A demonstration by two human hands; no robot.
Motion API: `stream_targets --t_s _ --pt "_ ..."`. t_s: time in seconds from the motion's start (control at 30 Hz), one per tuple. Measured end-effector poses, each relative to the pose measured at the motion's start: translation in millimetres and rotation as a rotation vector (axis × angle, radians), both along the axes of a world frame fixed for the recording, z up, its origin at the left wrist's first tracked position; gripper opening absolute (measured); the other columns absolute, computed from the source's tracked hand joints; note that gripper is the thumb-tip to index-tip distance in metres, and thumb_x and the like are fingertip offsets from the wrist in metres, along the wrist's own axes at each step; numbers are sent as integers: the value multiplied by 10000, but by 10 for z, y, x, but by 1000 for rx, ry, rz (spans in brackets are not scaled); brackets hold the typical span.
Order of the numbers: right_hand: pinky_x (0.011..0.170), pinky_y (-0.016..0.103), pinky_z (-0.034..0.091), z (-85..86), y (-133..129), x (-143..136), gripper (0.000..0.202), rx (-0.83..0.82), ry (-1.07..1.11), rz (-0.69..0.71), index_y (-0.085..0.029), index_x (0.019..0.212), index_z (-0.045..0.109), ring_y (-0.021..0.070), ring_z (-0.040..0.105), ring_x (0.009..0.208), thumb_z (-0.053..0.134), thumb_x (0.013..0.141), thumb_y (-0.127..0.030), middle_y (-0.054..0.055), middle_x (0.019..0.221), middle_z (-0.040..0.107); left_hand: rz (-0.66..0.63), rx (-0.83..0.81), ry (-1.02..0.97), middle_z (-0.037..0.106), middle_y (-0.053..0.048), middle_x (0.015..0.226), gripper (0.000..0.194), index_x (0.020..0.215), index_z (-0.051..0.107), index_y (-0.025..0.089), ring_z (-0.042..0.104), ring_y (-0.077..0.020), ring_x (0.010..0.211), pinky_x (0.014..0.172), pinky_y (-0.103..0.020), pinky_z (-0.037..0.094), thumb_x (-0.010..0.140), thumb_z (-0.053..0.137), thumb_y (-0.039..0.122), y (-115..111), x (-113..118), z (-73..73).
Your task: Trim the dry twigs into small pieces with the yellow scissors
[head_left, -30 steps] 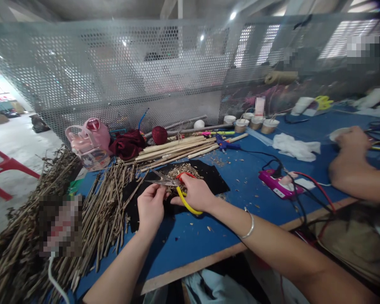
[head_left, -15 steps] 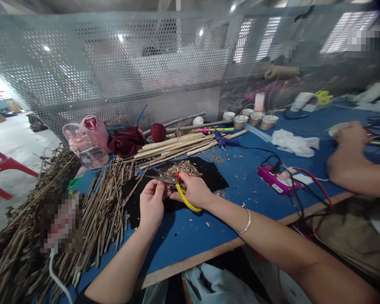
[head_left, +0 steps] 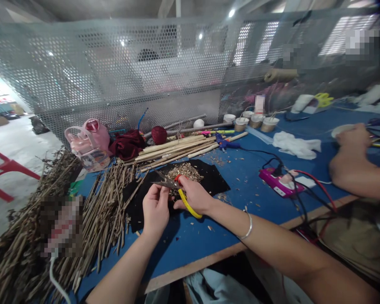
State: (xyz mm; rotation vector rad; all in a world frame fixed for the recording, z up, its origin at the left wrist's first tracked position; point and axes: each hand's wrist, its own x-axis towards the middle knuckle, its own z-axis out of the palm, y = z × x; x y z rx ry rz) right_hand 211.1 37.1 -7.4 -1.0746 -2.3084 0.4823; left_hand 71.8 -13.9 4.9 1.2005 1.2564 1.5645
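Observation:
My right hand [head_left: 196, 196] is wrapped round the handles of a pair of scissors [head_left: 167, 183], which have yellow and red grips. Their blades point left and stand apart, above my left hand [head_left: 156, 209]. The thumb and fingers of that left hand are pinched together near the blades; whatever is between them is too small or hidden to name. Beneath both hands lies a black cloth [head_left: 220, 181], bearing a heap of small pale-brown clippings [head_left: 190, 172]. To the left, many dry stalks [head_left: 106, 207] are piled on the blue table [head_left: 190, 240].
Peeled sticks [head_left: 171, 147], a blue glue gun [head_left: 224, 142] and a dark red yarn ball [head_left: 158, 135] lie behind the cloth. On the right are a purple power strip [head_left: 277, 182] with cables, a white glove [head_left: 296, 145] and another person's arm [head_left: 351, 162]. A pink bottle [head_left: 96, 137] stands at back left.
The scissors and both hands sit slightly lower and further right in the picture, as the whole view has shifted a little. My grip on the scissors stays the same.

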Motion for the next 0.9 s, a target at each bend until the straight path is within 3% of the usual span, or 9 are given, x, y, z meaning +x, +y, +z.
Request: stream_targets --t_s 0.13,0.53,0.9 --pt "530 234 316 -2 -20 2 534 -19 20 -9 -205 867 375 175 538 609 620 621 -611 -7 690 531 -31 19 -55 572 3 745 222 827 574 162 537 -94 629 597 -220 489 789 529 377 -19 18 20" --pt "675 326 384 31 0 -18 607 250 1 -108 -166 880 419 224 506 754 573 600 -681 94 848 536 9 22 77 584 -14 686 207 791 582 140 529 -106 595 559 -211 439 788 537 341 -18 13 4" --pt "509 230 287 91 -31 24 568 47 -105 -141 -198 814 429 148 515 545 568 589 -701 -17 617 530 133 165 438 583 -25 738 138 769 557 169 547 -132 692 644 -234 423 822 473 264 3 -77 6"
